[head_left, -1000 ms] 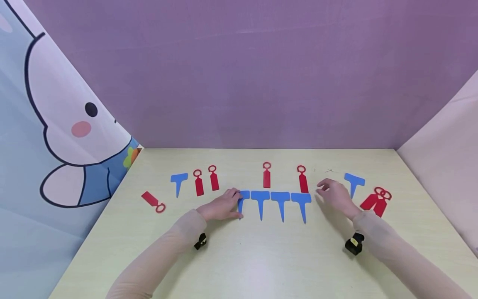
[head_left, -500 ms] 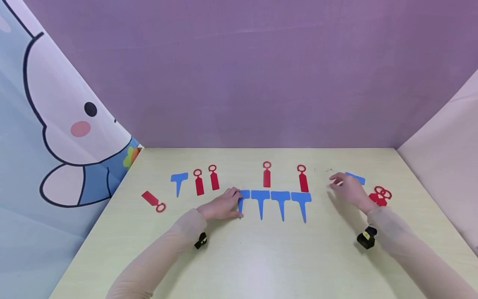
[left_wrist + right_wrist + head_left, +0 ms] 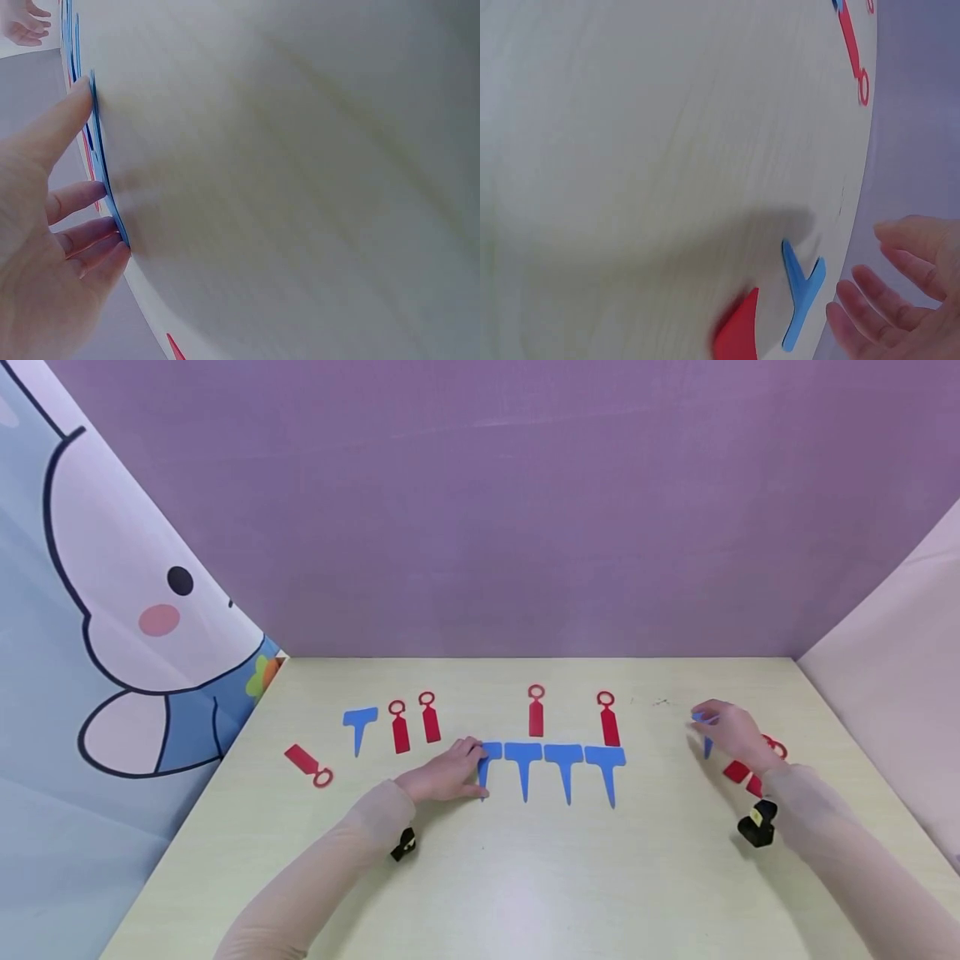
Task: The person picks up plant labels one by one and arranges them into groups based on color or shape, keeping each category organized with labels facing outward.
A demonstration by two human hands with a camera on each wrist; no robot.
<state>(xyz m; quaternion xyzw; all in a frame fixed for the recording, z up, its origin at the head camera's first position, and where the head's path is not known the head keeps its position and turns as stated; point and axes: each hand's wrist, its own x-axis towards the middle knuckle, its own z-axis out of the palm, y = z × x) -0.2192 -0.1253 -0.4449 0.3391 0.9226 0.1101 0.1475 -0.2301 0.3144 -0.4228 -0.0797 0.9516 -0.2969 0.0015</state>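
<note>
My right hand (image 3: 738, 732) hovering over the far-right blue T-tag (image 3: 706, 732), grip spread and not touching, my left hand (image 3: 444, 772) pressing flat fingers on the row's leftmost blue tag (image 3: 487, 758), bench (image 3: 525, 877) beneath.

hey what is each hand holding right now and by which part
Neither hand plainly holds anything. The left hand touches the head of the leftmost blue T-shaped tag in the row. The right hand hovers over a separate blue T-shaped tag, fingers open.

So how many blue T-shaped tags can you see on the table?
6. Four sit in a row at centre, the leftmost under the left hand. One lies far left, one under the right hand.
</note>
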